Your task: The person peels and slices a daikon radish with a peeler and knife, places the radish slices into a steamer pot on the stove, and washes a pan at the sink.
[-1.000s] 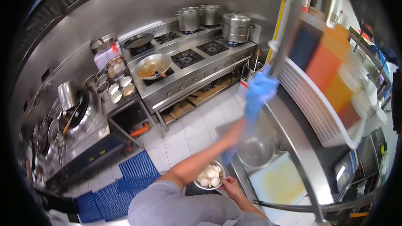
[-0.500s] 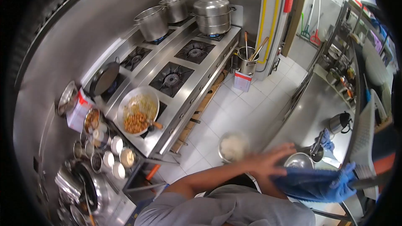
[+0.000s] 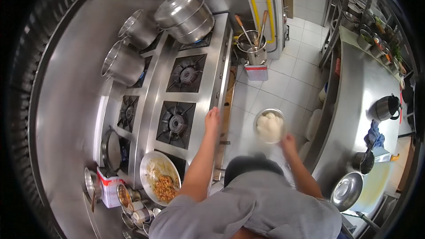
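Observation:
My right hand [image 3: 289,144] grips the rim of a round metal bowl [image 3: 255,129] at its lower right edge, above the floor between stove and counter. Pale white, lumpy food [image 3: 270,126] fills much of the bowl; its kind I cannot make out. My left hand [image 3: 213,117] is raised beside the stove's front edge, apart from the bowl, fingers loosely extended and nothing seen in it. Nearest to that hand is a bare gas burner [image 3: 178,124]. A wide pan [image 3: 149,168] with browned, chopped food [image 3: 164,186] sits by my left forearm.
Tall pots [image 3: 126,64] and a lidded steamer [image 3: 183,15] stand at the stove's back, flames showing beneath. A pot of long-handled utensils [image 3: 251,44] rests on a box [image 3: 256,71]. The right counter [image 3: 341,119] carries a kettle [image 3: 384,107], blue cloth [image 3: 374,135] and metal bowl [image 3: 347,191].
My left hand has swung from the right, near a blue towel, over to the stove side. The bowl of white food has shifted up and right in view. The view has turned.

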Available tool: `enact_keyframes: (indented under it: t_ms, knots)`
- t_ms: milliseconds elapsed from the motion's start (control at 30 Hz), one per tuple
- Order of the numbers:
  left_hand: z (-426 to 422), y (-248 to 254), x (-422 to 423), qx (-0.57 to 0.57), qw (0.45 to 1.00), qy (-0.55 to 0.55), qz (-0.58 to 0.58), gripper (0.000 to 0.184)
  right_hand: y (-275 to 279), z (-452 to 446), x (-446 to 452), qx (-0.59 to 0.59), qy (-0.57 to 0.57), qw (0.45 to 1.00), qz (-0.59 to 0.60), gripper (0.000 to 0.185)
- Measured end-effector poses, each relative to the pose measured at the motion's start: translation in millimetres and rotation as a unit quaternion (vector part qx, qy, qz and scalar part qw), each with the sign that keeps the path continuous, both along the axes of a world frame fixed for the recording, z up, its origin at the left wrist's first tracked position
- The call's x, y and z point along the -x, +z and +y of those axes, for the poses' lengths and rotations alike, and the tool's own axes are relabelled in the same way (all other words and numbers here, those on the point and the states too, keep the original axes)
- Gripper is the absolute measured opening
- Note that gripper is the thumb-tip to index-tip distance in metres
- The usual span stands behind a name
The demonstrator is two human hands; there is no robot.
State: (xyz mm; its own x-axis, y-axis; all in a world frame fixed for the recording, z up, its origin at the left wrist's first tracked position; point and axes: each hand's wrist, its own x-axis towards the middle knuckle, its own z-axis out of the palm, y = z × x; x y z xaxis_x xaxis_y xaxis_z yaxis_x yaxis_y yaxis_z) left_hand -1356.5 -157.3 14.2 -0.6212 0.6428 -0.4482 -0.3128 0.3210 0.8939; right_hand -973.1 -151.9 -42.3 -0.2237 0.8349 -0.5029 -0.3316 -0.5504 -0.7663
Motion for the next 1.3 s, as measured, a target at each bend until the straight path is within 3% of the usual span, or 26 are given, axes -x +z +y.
enact_keyframes:
  t_ms: [67, 233, 467, 533, 567, 633, 700, 767, 1000, 1300]
  knots:
    - [53.8, -17.4, 13.8, -0.011, 0.989, 0.025, -0.143, 0.044, 31.1, 31.0, 14.4, 0.011, -0.017, 1.000, -0.007, 0.007]
    - [203.8, -106.6, 58.7, -0.014, 0.984, -0.032, -0.178, 0.044, 32.3, 108.6, 49.6, 0.038, -0.064, 0.996, -0.046, 0.006]
    - [396.5, -238.1, 127.7, -0.037, 0.958, 0.127, -0.255, 0.064, -45.5, 200.8, 57.0, 0.109, -0.112, 0.986, -0.065, 0.004]
    - [433.6, -261.7, 147.2, -0.049, 0.954, 0.164, -0.245, 0.074, -69.8, 226.4, 56.0, 0.126, -0.134, 0.980, -0.072, 0.012]
    - [449.0, -265.9, 152.7, -0.060, 0.955, 0.180, -0.228, 0.081, -81.1, 238.5, 54.8, 0.144, -0.136, 0.977, -0.073, 0.012]
    - [471.7, -274.0, 155.8, -0.068, 0.951, 0.219, -0.207, 0.076, -105.5, 265.0, 53.3, 0.118, -0.145, 0.982, -0.031, 0.017]
    - [484.6, -288.4, 167.9, -0.142, 0.910, 0.276, -0.274, 0.068, -119.6, 292.4, 57.8, 0.140, -0.162, 0.975, -0.055, 0.017]
    - [485.3, -309.5, 182.4, -0.209, 0.905, 0.250, -0.275, 0.062, -128.4, 319.9, 57.6, 0.151, -0.143, 0.975, -0.073, 0.016]
    - [501.6, -291.8, 184.7, -0.131, 0.906, 0.342, -0.213, 0.037, -164.7, 382.4, 33.6, 0.132, -0.038, 0.978, -0.155, 0.017]
    - [502.9, -284.9, 190.1, -0.037, 0.929, 0.327, -0.166, 0.038, -190.9, 389.1, -6.4, 0.146, -0.086, 0.973, -0.157, 0.025]
